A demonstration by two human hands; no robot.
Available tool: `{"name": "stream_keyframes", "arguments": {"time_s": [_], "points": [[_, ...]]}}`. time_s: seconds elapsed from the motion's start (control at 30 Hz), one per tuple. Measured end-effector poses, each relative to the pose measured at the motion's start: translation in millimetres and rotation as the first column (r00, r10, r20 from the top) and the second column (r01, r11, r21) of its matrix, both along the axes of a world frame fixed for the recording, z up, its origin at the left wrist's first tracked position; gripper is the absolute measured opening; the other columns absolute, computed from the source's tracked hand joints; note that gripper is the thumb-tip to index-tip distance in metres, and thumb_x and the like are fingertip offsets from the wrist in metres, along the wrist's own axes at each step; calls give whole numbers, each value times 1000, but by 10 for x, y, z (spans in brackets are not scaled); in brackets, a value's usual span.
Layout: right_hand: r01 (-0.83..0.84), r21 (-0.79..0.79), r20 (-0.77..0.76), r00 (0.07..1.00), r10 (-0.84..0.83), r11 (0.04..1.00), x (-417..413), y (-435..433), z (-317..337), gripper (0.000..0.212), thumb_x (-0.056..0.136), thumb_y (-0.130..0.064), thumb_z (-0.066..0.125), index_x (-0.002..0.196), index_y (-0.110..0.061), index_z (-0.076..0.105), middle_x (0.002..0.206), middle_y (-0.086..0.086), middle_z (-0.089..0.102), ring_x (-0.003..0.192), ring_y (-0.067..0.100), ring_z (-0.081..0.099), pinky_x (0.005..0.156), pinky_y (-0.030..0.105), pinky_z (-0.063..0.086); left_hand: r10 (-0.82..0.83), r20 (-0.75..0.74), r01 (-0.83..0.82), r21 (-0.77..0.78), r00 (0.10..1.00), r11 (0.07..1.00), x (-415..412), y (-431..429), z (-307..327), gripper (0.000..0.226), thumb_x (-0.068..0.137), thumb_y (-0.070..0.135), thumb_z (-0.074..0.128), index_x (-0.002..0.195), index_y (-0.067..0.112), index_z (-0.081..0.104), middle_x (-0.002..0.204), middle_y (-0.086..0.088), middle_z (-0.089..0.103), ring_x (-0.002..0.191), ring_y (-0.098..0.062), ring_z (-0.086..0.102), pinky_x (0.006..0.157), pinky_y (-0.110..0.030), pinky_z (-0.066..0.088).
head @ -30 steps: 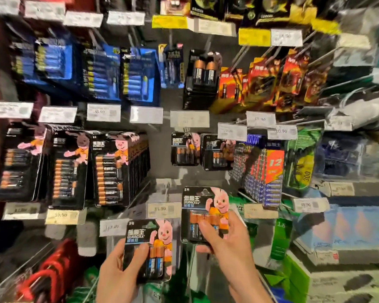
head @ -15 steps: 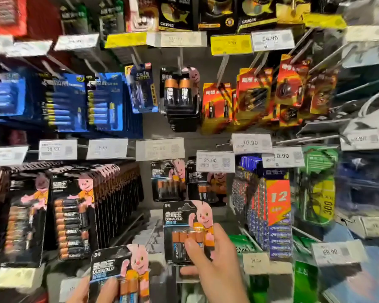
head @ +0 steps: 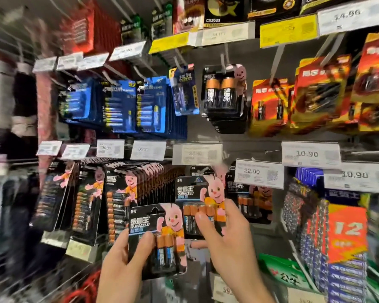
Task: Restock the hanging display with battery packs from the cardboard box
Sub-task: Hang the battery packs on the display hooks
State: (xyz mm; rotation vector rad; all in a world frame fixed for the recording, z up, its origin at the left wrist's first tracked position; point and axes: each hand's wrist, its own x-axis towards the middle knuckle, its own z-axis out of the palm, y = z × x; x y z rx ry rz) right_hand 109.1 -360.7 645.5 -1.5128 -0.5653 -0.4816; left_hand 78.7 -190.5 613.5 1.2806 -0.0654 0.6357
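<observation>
My left hand grips a black battery pack with a pink rabbit on it, low in the middle of the view. My right hand holds a second, matching battery pack higher up, thumb across its front. That pack sits just below the 22.90 price tag and in front of the same kind of packs hanging on the hook behind. The cardboard box is out of view.
Rows of larger black rabbit packs hang to the left. Blue packs and a pack of two fat cells hang above. Red-orange packs fill the upper right, striped blue boxes the lower right. Price tags jut out on rails.
The view has tilted up and closer to the display. Both hands rose; the right pack moved up toward the hook under the 22.90 tag, the left pack came up beside it.
</observation>
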Motion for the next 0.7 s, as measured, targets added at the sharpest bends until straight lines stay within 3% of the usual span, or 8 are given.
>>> {"name": "stream_keyframes", "arguments": {"time_s": [0.03, 0.13, 0.3, 0.43, 0.5, 0.57, 0.63, 0.7], "points": [[-1, 4, 13, 1000, 1, 1000, 31, 25, 27, 22, 97, -26, 66, 103, -47, 61, 106, -32, 65, 96, 20, 71, 87, 30, 59, -10, 15, 10, 8, 1000, 1000, 44, 39, -4, 20, 83, 29, 80, 102, 27, 76, 101, 1, 79, 99, -22, 73, 88, -42, 54], [55, 18, 38, 998, -56, 998, 91, 57, 81, 19, 96, -27, 67, 109, -40, 61, 109, -29, 66, 96, 20, 72, 89, 45, 58, -24, 38, 26, -32, 999, 999, 100, 69, 129, 18, 86, 21, 68, 103, 22, 72, 96, 0, 80, 85, -12, 76, 67, -27, 58], [76, 65, -14, 997, -76, 995, 156, 129, 102, 16, 96, -18, 66, 111, -24, 64, 104, -15, 69, 91, 16, 72, 65, 34, 64, -166, 50, 166, 3, 985, 986, 159, 42, 230, 11, 92, 16, 65, 90, 26, 61, 76, 23, 75, 67, 14, 67, 58, -12, 51], [134, 36, -17, 991, -134, 990, 225, 180, 130, 22, 96, -18, 66, 118, -25, 63, 118, -7, 69, 90, 6, 72, 62, 32, 63, -184, 49, 184, -11, 982, 983, 245, 88, 224, 23, 88, 36, 74, 108, 27, 67, 103, 16, 77, 94, 3, 72, 78, -22, 59], [194, 20, -53, 980, -193, 981, 315, 194, 119, 51, 96, -25, 67, 144, -20, 50, 144, -6, 54, 88, 2, 72, 62, 19, 59, -233, 34, 233, 15, 972, 972, 231, 78, 275, 27, 89, 42, 72, 113, 31, 71, 117, 1, 75, 110, -20, 72, 94, -46, 57], [251, -20, -83, 964, -252, 968, 392, 197, 94, 71, 95, -34, 67, 156, -20, 34, 153, -9, 40, 104, 15, 72, 68, 16, 58, -253, 44, 251, 45, 966, 967, 237, 85, 268, 12, 96, 33, 63, 103, 35, 73, 112, -3, 77, 107, -27, 73, 97, -54, 55], [288, -57, -62, 955, -291, 956, 436, 173, 75, 62, 95, -34, 67, 150, -19, 43, 147, -10, 48, 117, 10, 64, 66, 5, 51, -258, 37, 256, 55, 965, 965, 248, 77, 271, 14, 99, 31, 60, 100, 37, 73, 109, -3, 77, 105, -26, 74, 96, -55, 54], [295, -36, -65, 953, -297, 955, 476, 185, 86, 21, 96, -26, 67, 116, -26, 61, 111, -17, 64, 97, -13, 61, 61, 0, 45, -259, 39, 255, 84, 965, 963, 265, 71, 275, 13, 99, 33, 60, 102, 38, 72, 110, -1, 77, 105, -23, 73, 97, -54, 54]]}}
